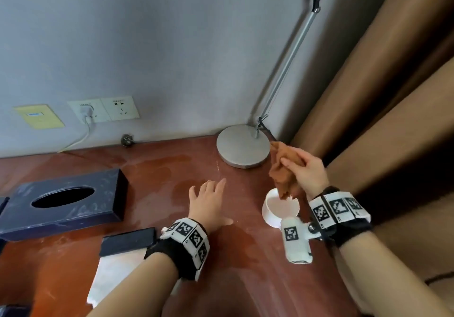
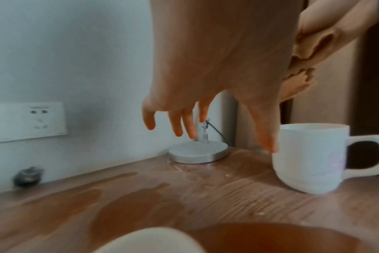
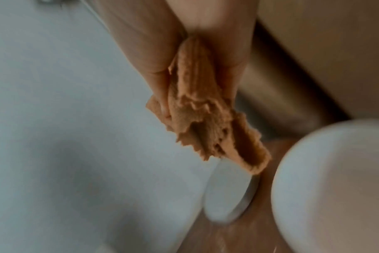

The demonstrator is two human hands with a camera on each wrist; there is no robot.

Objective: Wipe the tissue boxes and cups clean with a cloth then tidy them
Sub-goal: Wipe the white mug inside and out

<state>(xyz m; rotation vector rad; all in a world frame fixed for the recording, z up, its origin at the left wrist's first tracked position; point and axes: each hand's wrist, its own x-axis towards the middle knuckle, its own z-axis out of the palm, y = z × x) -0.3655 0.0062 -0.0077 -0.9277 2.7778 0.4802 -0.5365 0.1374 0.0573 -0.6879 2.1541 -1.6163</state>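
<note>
A white cup (image 1: 280,209) with a handle stands upright on the reddish wooden desk (image 1: 159,169); the left wrist view shows the cup (image 2: 309,159) at right. My right hand (image 1: 303,169) hovers above it and grips a crumpled orange cloth (image 1: 282,171), whose lower end hangs over the cup's rim. The cloth (image 3: 208,119) is bunched between thumb and fingers in the right wrist view. My left hand (image 1: 208,198) is spread flat just above the desk, left of the cup, holding nothing. A dark blue tissue box (image 1: 66,201) with an oval slot lies at the left.
A round grey lamp base (image 1: 242,146) with a slanted pole stands in the back corner. A brown curtain (image 1: 380,95) hangs at right. Wall sockets (image 1: 105,109) with a plugged cable sit behind. A second dark box (image 1: 127,241) and a white slab lie near my left forearm.
</note>
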